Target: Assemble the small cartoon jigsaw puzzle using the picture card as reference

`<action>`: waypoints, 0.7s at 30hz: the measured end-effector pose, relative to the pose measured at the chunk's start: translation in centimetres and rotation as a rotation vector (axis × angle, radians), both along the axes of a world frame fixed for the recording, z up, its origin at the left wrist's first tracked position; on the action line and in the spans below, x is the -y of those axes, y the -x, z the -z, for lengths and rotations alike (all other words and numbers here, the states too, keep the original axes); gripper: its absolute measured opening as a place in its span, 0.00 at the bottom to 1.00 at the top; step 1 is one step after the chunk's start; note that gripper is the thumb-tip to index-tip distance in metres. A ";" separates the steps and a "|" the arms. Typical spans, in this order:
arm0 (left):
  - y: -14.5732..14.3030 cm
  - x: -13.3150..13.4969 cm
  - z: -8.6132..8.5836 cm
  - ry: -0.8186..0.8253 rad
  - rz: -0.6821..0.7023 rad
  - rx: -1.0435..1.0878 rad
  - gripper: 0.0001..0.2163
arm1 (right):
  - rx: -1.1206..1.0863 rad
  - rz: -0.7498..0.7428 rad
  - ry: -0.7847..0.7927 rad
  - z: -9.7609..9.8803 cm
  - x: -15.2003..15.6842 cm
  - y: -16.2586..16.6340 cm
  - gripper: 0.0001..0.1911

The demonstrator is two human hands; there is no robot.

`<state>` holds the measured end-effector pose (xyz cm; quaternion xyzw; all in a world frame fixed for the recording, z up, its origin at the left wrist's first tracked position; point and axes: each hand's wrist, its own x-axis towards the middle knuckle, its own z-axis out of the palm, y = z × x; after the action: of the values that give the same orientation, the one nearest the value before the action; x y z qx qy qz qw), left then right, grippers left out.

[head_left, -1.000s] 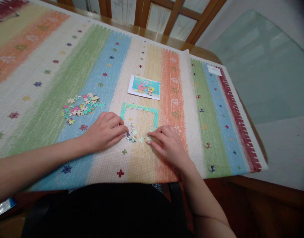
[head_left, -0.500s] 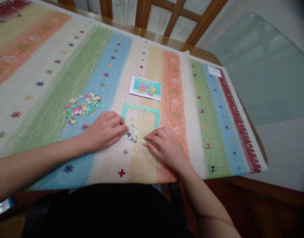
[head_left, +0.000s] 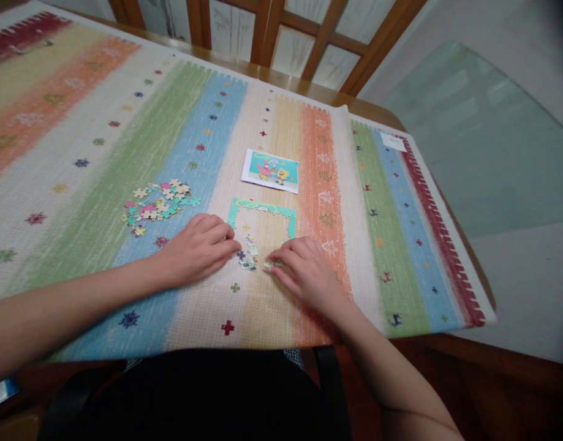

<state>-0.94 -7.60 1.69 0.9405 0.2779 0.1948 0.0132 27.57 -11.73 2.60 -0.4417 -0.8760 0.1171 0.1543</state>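
A partly built jigsaw frame [head_left: 261, 209] with teal edges lies on the striped cloth [head_left: 102, 184] in front of me. Inside it sits a small cluster of joined pieces [head_left: 250, 252]. My left hand [head_left: 199, 247] rests palm down beside the frame's left side, fingers curled, fingertips near the cluster. My right hand [head_left: 302, 271] lies at the frame's lower right corner, fingertips pressed on a pale loose piece [head_left: 271, 264]. A pile of loose pieces [head_left: 158, 204] lies to the left. A small reference picture [head_left: 272, 170] lies just beyond the frame.
The cloth covers a wooden table [head_left: 309, 86] whose far edge meets a chair back [head_left: 263, 30]. A glass tabletop [head_left: 483, 135] stands to the right. A white label [head_left: 393, 141] sits at the cloth's far right corner. My dark-clothed lap [head_left: 193, 398] is below.
My right hand slid the pale piece a little left along the frame's lower edge. The left hand hardly moved. The camera tilted slightly, shifting everything down in the picture.
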 end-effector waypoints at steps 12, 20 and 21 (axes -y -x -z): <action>0.1 0.0 -0.2 -0.058 -0.020 -0.013 0.10 | 0.156 -0.087 -0.039 -1.0 -4.2 3.2 0.13; 0.1 0.0 0.0 -0.057 -0.024 -0.029 0.07 | 0.148 -0.054 0.022 -1.2 -6.0 3.0 0.07; 0.1 0.0 0.0 -0.055 -0.025 -0.031 0.07 | 0.146 -0.046 0.034 -1.1 -6.2 2.9 0.07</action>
<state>-0.99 -7.62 1.66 0.9398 0.2845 0.1881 -0.0192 24.62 -5.56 3.67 -0.4314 -0.8927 0.1032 0.0796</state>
